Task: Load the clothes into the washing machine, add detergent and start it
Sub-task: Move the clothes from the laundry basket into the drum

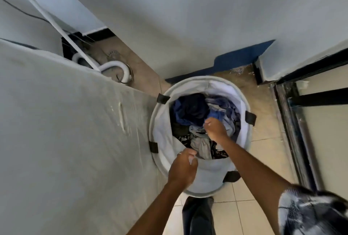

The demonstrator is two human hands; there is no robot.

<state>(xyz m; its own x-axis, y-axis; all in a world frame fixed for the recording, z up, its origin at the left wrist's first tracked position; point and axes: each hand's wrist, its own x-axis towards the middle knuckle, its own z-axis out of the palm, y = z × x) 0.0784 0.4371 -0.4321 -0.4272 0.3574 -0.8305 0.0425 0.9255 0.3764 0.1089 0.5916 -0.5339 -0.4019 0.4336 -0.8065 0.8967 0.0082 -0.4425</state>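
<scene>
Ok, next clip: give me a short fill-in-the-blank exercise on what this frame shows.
1. The clothes lie inside a round white laundry ____.
2. The right hand reaches down into the ____.
3. The left hand grips the hamper's near ____.
4. The hamper stands on a ____ floor.

Missing words: hamper; clothes; rim; tiled
</scene>
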